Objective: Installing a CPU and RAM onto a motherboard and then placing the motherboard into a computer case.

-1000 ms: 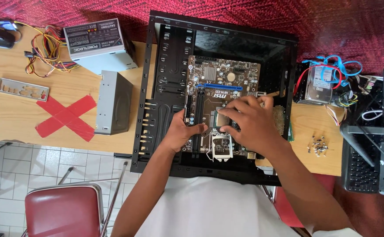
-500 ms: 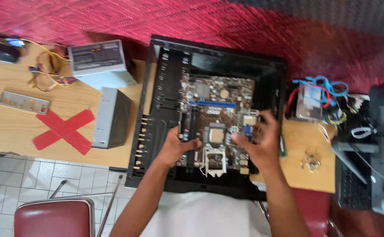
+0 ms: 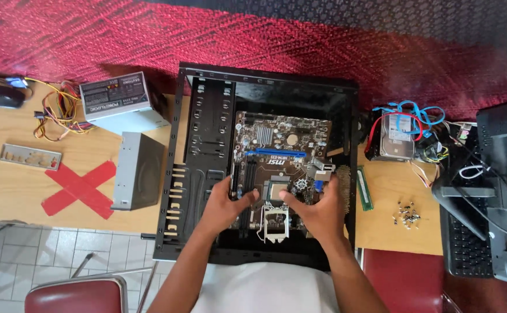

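A black computer case (image 3: 207, 150) lies open on the wooden table with a dark motherboard (image 3: 282, 145) inside. The processor socket (image 3: 277, 189) sits near the board's front, its metal retention frame (image 3: 275, 223) flipped open toward me. My left hand (image 3: 224, 203) hovers at the socket's left side, fingers spread, thumb reaching toward the socket. My right hand (image 3: 317, 208) is at the socket's right side, fingers apart, thumb pointing at it. Neither hand holds anything.
A grey power supply (image 3: 117, 101) with yellow cables and a grey drive (image 3: 138, 171) lie left of the case, beside a red tape cross (image 3: 79, 188) and a metal backplate (image 3: 30, 156). Right: a memory stick (image 3: 364, 188), a hard drive (image 3: 398, 136), loose screws (image 3: 407, 213), a keyboard (image 3: 465, 243).
Both hands have drawn back from over the socket and opened to either side of it, so the socket now shows. The head camera has shifted its view.
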